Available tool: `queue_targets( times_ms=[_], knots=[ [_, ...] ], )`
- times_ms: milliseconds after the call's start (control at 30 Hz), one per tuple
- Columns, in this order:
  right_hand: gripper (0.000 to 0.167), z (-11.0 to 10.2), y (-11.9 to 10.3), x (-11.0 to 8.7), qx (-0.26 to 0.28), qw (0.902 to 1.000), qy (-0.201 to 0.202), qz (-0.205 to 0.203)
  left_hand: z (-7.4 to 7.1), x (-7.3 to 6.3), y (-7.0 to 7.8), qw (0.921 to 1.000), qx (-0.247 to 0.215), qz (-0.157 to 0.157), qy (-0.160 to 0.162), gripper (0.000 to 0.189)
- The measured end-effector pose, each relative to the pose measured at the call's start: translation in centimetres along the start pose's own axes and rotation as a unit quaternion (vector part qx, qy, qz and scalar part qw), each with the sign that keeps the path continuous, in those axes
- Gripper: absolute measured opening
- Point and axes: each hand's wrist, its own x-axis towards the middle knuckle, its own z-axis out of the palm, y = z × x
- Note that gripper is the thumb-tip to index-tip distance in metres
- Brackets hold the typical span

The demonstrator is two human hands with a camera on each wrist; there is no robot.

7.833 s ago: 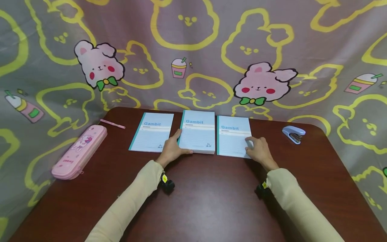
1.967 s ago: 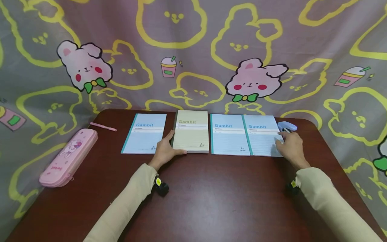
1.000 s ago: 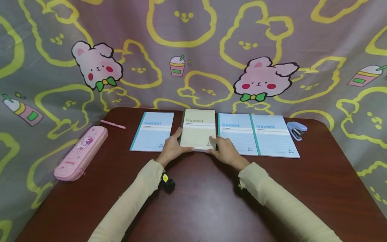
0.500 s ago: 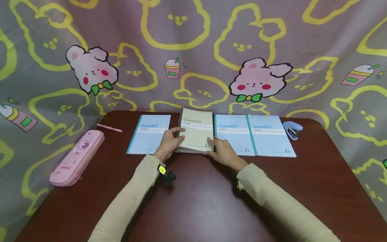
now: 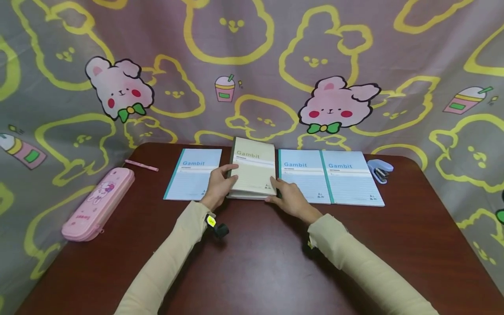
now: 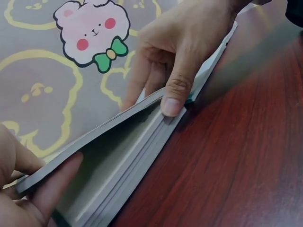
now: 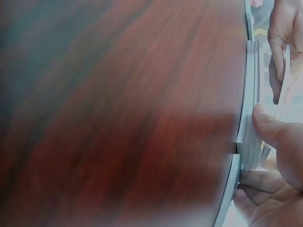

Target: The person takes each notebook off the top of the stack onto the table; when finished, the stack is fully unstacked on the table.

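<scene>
A beige Gambit notebook [image 5: 253, 164] tops the middle stack, its left side tilted up. My left hand [image 5: 218, 186] pinches that raised side between thumb and fingers; the left wrist view shows the hand [image 6: 19, 203] at the lower left. A wedge-shaped gap parts the cover from the notebooks beneath [image 6: 135, 165]. At the stack's lower right corner, my right hand [image 5: 293, 197] grips the edges, its thumb [image 6: 173, 105] pressed to the front side. Blue notebooks lie flat on either side: one on the left [image 5: 194, 175], two on the right [image 5: 304, 177], [image 5: 352, 179].
A pink pencil case [image 5: 98, 203] and pink pen [image 5: 141, 165] lie at the left of the brown table [image 5: 252, 258]. A light-blue stapler [image 5: 380, 169] sits beside the rightmost notebook. A patterned cloth [image 5: 260, 74] hangs right behind the table.
A second blue notebook now lies at the right, and the stack's top went from blue to beige. My right hand came back to the stack; my left raised the beige notebook's left side.
</scene>
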Motion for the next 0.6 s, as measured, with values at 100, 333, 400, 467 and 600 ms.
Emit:
queue_targets(
  times_ms=[100,333,400,467,600],
  knots=[
    [0.07,-0.1,0.0,0.0,-0.009,1.0,0.002,-0.001,-0.6,0.0,0.2,0.9997,-0.022,-0.005,0.013,0.035],
    [0.065,-0.2,-0.3,0.1,-0.016,0.9998,-0.009,0.0,-3.3,-1.3,0.9,0.9979,-0.057,-0.021,0.024,0.038],
    [0.065,-0.2,-0.4,0.2,-0.016,0.9998,-0.011,-0.002,-4.0,-2.0,1.1,0.9976,-0.063,-0.019,0.022,0.038],
    [0.064,-0.1,-0.4,0.3,-0.014,0.9998,-0.012,-0.002,-4.7,-2.8,1.2,0.9975,-0.066,-0.014,0.022,0.039],
    [0.064,0.0,-0.4,0.1,-0.014,0.9998,-0.013,0.004,-5.9,-4.8,1.2,0.9968,-0.078,-0.014,0.008,0.039]
  ],
)
